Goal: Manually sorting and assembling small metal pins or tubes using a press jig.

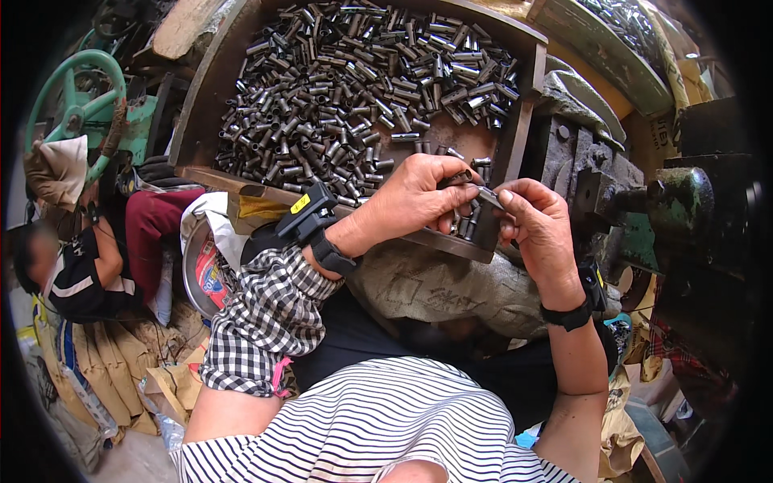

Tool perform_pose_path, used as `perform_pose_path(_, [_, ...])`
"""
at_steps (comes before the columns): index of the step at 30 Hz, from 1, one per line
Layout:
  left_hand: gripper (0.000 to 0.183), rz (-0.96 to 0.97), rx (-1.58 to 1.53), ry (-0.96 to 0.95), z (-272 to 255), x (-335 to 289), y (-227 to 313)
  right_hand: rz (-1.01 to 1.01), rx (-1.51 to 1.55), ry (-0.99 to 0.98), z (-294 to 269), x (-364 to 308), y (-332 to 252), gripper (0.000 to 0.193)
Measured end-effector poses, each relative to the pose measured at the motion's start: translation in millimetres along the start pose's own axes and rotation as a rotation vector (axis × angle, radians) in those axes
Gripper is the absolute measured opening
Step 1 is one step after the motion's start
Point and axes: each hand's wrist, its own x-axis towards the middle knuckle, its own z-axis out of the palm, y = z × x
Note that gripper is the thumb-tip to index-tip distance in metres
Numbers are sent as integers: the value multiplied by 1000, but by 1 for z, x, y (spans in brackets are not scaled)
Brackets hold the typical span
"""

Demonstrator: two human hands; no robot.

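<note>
My left hand (419,197) is closed over the near right corner of a brown tray, with a short dark metal tube (456,179) between its thumb and forefinger. A brighter metal tube (488,196) lies between my left thumb and the fingertips of my right hand (535,213), which pinch its right end. My fingers hide part of both tubes. Beyond the hands, the tray (519,133) holds a large heap of loose short metal tubes (322,121), with a few more below my fingers.
A dark, heavy machine (600,181) stands close to the right of my right hand. Below the tray hangs a grey sack (451,294). A metal basin (193,266) sits by my left forearm. At far left are a green handwheel (74,117) and another person (88,266).
</note>
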Motion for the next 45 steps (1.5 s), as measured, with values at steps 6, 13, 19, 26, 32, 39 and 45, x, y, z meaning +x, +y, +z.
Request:
perform_pose_path(6, [28, 105, 172, -21, 4, -2, -1, -36, -107, -19, 0, 0, -1, 9])
perform_pose_path(13, [60, 784, 931, 4, 18, -11, -6, 195, 131, -229, -13, 3, -10, 21])
perform_pose_path(19, [58, 820, 952, 0, 10, -10, -4, 108, 0, -193, -3, 5, -5, 19])
perform_pose_path(26, [31, 788, 848, 391, -27, -12, -19, -94, -225, -86, 42, 29, -10, 17])
perform_pose_path(32, [17, 197, -465, 467, -66, -22, 3, -907, -1536, -146, 77, 91, 9, 10])
perform_pose_path(39, [16, 375, 704, 503, -69, -25, -5, -848, -1780, -164, 91, 102, 21, 10])
perform_pose_path(45, [10, 355, 1427, 488, -59, -22, -18, -807, -1376, -65, 65, 59, 5, 20])
